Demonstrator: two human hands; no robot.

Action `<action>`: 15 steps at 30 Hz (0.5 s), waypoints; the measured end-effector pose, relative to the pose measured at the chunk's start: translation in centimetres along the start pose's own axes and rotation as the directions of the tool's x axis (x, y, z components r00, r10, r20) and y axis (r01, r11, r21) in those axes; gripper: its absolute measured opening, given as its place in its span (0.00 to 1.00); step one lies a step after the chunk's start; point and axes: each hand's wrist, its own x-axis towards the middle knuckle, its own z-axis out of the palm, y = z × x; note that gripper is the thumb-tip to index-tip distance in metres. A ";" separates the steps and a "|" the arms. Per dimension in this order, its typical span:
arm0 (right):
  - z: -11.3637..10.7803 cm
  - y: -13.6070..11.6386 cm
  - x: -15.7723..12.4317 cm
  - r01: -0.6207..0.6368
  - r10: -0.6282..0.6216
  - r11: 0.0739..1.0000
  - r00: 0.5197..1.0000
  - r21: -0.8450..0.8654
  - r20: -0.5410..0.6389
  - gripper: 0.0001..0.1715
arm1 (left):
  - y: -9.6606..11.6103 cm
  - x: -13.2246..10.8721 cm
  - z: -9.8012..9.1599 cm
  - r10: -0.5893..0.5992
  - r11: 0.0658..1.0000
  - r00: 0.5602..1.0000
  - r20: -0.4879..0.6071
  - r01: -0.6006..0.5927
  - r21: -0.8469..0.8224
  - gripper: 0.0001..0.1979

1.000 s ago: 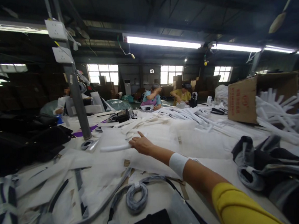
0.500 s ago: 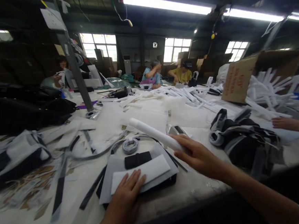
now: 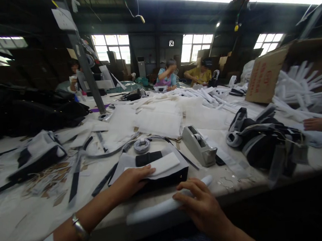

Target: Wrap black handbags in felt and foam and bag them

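The left hand (image 3: 137, 177) lies flat, seemingly steadying a white strip (image 3: 166, 164) on the black bag (image 3: 169, 179), while the right hand (image 3: 202, 206), half-curled, holds a white roll (image 3: 154, 211) along the edge of the table (image 3: 222, 193).

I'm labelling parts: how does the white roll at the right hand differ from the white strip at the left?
The white roll is rounded; the white strip is flat. The roll looks longer than the strip. The roll is in front of a black item, the strip on top of it. Both are white.
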 end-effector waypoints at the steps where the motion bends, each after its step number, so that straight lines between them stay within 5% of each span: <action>1: 0.9 -0.4 0.1 0.005 -0.007 0.999 0.999 -0.042 -0.048 0.12 | 0.0 0.3 -0.7 0.016 1.000 1.000 0.025 -0.015 -0.017 0.29; 6: 5.7 -1.3 1.2 0.022 -0.055 0.985 0.979 -0.170 -0.196 0.13 | 0.0 1.5 -2.9 0.075 0.996 0.991 0.114 -0.068 -0.063 0.25; 15: 10.5 -1.3 3.3 -0.137 0.095 0.971 0.974 -0.198 -0.205 0.11 | -1.1 1.8 -2.0 0.043 0.994 0.990 0.135 -0.029 -0.102 0.25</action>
